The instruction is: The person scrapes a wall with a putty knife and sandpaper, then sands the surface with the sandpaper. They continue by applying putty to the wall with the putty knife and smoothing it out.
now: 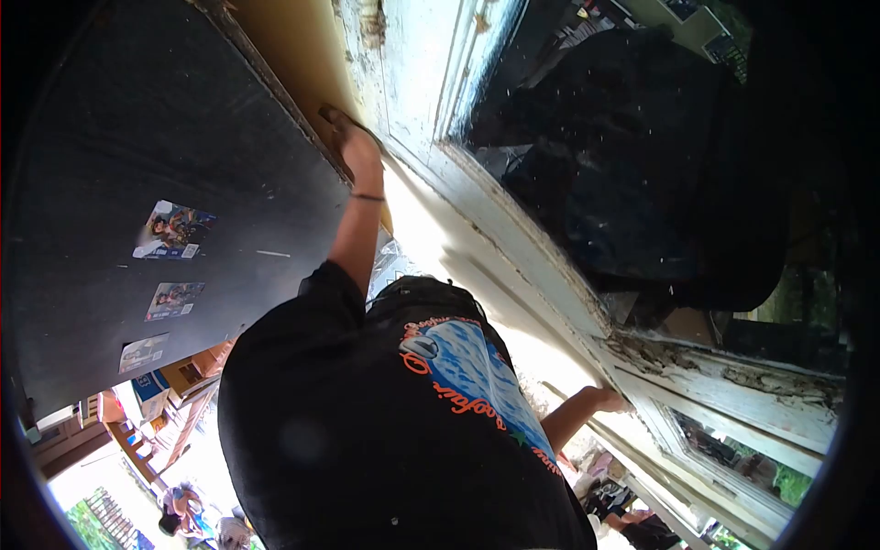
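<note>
My left hand (pixel 356 145) reaches up into the narrow gap between a black panel (pixel 266 220) and a peeling white window frame (pixel 513 215). Its fingers are in shade against a tan surface (pixel 298 46), beside the panel's worn edge, and largely hidden. A thin dark band circles that wrist. Low on the right, my right hand (pixel 600 400) is small in view, its fingers curled in at the edge of the white frame. What it grips, if anything, does not show. My black T-shirt (pixel 339 412), with a blue and orange print, fills the lower middle between both arms.
Dark reflective glass (pixel 632 165) sits inside the frame, whose lower rail (pixel 724 367) is cracked and flaking. Several printed stickers (pixel 174 229) are on the black panel. At lower left stand shelves with boxes (pixel 151 394), and a person (pixel 183 509) is beyond them.
</note>
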### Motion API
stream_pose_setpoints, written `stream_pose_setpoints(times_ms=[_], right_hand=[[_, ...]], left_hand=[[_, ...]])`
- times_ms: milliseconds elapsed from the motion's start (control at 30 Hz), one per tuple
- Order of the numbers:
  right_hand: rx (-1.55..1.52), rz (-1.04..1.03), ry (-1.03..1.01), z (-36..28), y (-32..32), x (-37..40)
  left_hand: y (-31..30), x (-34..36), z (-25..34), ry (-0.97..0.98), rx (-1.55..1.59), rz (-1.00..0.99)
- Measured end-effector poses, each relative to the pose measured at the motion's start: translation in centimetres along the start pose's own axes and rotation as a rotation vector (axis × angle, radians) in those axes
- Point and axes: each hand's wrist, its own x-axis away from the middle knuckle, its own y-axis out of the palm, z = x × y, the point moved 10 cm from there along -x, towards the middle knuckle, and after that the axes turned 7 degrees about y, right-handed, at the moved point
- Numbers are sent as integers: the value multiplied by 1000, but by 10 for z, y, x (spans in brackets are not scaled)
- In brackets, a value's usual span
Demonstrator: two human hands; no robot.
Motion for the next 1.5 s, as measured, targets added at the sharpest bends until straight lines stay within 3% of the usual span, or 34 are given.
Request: stream_pose_setpoints(times_ms=[33,67,167,200,300,333,433,467,500,567,633,700,833,867,900,967,1000,1100,1133,1167,1233,1267,1300,1367,1400,1433,1500], right_hand=[[0,4,-3,1,-7,-2],[10,11,-6,1,-7,-4],[49,28,-14,1,-6,-6],[64,32,-17,1,-5,-7],[88,44,-18,2,-8,-8],[85,53,-19,2,-8,-9],[123,86,-24,3,1,1],[132,92,-29,3,-10,-9],[138,97,-32,3,-10,-9],[153,111,-32,4,-12,-10],[160,128,-29,5,-17,-13],[199,145,-38,5,-19,-16],[228,159,-60,4,-26,-29],[236,168,-59,5,-25,-28],[250,176,-58,5,-27,-30],[286,189,-54,7,-30,-28],[299,195,-55,7,-32,-30],[322,221,-61,7,-32,-30],[323,230,-64,9,-35,-26],[331,240,-67,11,-37,-23],[352,259,-70,8,-38,-31],[367,266,-67,8,-38,-33],[382,273,-63,10,-39,-33],[412,288,-62,11,-40,-32],[425,296,-68,11,-42,-31],[431,303,-75,12,-44,-30],[444,317,-87,10,-40,-31]], left_hand=[[7,5,10,-14,-85,-29],[14,4,16,456,116,-36],[12,-6,-6,455,148,-59],[9,-5,11,213,89,-29],[10,-19,21,68,-42,-60],[14,-15,40,358,77,-4],[16,22,72,418,118,-43],[8,14,66,585,103,88],[7,5,66,589,108,92],[0,-17,19,99,61,129],[4,-7,55,118,48,153],[18,12,103,382,151,-26],[6,-4,67,635,42,117],[8,-14,59,395,80,63],[8,-14,81,396,77,62],[15,-21,96,158,19,7],[18,-12,143,638,148,22],[26,20,158,744,139,-65],[24,13,139,770,121,-65],[23,3,136,770,126,-64],[15,-31,89,229,207,43],[19,-40,86,34,213,5],[20,-38,86,37,207,5],[23,-18,138,595,203,-8],[25,1,152,775,163,-32],[23,3,138,776,170,-26],[16,-6,93,591,185,0]])
